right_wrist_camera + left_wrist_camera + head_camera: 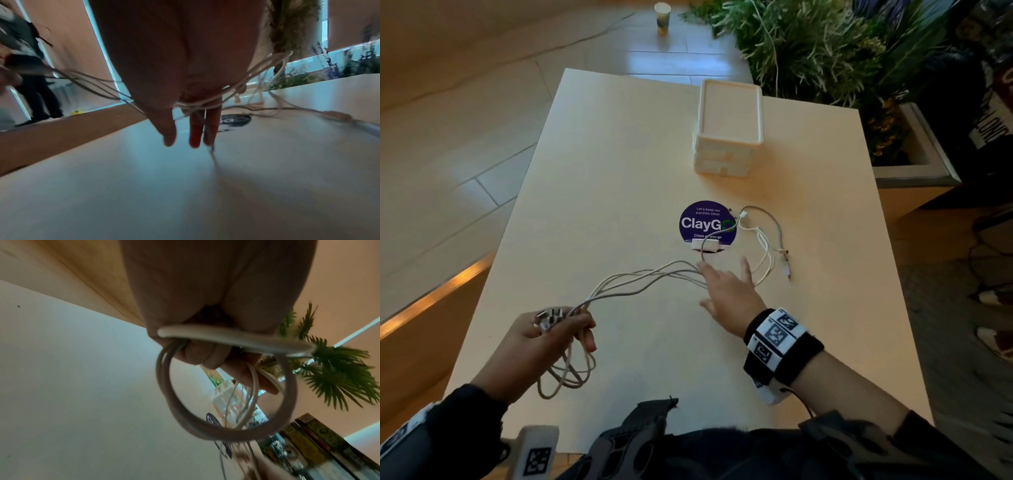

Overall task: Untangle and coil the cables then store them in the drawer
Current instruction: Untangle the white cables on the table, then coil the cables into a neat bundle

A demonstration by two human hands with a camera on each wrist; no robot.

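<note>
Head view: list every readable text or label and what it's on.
"Let's keep our pantries clean" – round purple sticker on the table, top line.
"ClayGo" – same sticker, large; a cable crosses the last letter.
"Clean as you go" – same sticker, bottom line; middle partly covered.
"LON…" – black item at the right edge, cut off.
Wristband markers: coded patterns, no readable text.
Paper cup print: too blurred.

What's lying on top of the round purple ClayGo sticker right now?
A cable crosses the sticker, and a small white block sits on its near edge. The print beneath them is hidden.
</note>
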